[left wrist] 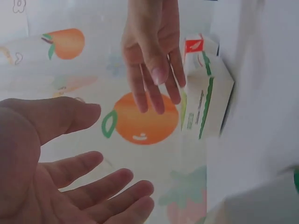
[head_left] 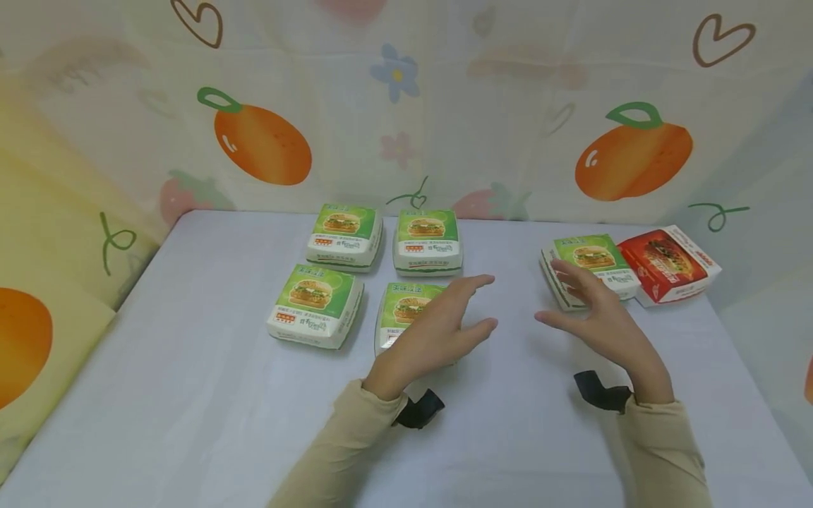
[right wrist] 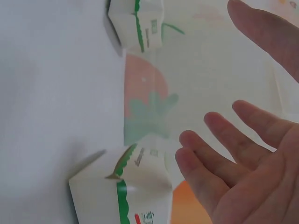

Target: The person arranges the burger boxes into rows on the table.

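My left hand (head_left: 438, 335) hovers above the table, fingers extended and thumb apart, partly covering a green-and-white burger box (head_left: 406, 310) in the head view. My right hand (head_left: 603, 324) is raised near another green-and-white burger box (head_left: 584, 252) on the right, with its fingers spread and nothing in them. A red burger box (head_left: 670, 264) stands against that box's right side. In the right wrist view the right hand's fingers (right wrist: 224, 154) are beside the white side of a burger box (right wrist: 140, 191). The left wrist view shows an empty left palm (left wrist: 56, 186).
Three more green burger boxes lie to the left: one at back left (head_left: 345, 236), one at back centre (head_left: 428, 242) and one in front (head_left: 315, 305). A white cloth (head_left: 190, 409) covers the table. Behind it hangs a curtain (head_left: 508, 141) printed with oranges.
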`<state>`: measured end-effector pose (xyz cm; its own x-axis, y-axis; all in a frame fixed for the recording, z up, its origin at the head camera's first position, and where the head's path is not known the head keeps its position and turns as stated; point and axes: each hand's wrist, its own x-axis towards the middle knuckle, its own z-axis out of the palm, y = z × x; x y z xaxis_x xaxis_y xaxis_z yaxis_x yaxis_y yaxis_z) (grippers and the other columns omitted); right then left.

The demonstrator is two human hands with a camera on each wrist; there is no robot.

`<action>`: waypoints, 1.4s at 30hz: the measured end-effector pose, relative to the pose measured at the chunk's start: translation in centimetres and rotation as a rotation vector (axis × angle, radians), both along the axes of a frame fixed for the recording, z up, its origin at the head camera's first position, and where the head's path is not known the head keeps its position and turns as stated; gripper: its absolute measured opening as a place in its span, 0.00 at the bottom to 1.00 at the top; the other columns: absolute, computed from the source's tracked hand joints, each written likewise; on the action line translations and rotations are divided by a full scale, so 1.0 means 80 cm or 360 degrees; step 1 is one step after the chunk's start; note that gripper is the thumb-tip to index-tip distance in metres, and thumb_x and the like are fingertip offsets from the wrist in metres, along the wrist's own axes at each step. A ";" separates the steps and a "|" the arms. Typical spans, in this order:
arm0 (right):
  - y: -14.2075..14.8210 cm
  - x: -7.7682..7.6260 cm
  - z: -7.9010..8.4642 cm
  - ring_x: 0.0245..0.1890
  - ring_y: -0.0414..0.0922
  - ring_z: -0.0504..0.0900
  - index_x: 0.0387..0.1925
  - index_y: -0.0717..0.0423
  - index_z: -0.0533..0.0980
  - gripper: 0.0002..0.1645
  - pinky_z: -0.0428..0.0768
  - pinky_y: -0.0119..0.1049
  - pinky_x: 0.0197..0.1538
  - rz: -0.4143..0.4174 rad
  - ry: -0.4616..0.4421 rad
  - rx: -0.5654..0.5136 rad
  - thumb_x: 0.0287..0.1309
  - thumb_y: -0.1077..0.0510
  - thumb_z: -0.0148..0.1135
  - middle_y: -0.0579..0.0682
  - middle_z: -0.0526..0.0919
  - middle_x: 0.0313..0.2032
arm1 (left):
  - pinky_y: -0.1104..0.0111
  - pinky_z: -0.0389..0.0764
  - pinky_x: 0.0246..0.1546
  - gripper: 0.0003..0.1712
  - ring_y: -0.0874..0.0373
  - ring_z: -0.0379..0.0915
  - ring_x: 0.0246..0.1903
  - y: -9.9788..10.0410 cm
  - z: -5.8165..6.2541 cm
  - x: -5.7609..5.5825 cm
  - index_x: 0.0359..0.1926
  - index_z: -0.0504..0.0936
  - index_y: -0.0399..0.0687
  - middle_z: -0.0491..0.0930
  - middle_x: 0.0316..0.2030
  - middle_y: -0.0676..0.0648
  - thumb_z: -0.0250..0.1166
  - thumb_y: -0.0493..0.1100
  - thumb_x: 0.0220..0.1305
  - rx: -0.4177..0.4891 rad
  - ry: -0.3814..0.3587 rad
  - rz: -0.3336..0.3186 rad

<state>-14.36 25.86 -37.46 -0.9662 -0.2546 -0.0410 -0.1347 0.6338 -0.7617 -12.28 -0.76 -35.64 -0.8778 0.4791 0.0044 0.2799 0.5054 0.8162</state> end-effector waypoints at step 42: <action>0.077 -0.019 -0.037 0.76 0.61 0.54 0.76 0.57 0.55 0.42 0.59 0.57 0.74 -0.0770 0.0077 -0.0162 0.68 0.48 0.59 0.61 0.55 0.75 | 0.64 0.65 0.71 0.36 0.57 0.57 0.74 0.130 -0.061 -0.037 0.75 0.60 0.52 0.61 0.73 0.48 0.62 0.49 0.70 0.0072 0.0010 0.0108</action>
<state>-15.87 32.01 -40.42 -0.9747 0.2233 0.0083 0.1202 0.5549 -0.8232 -15.27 9.68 -40.55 -0.9082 0.4174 0.0302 0.2513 0.4862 0.8369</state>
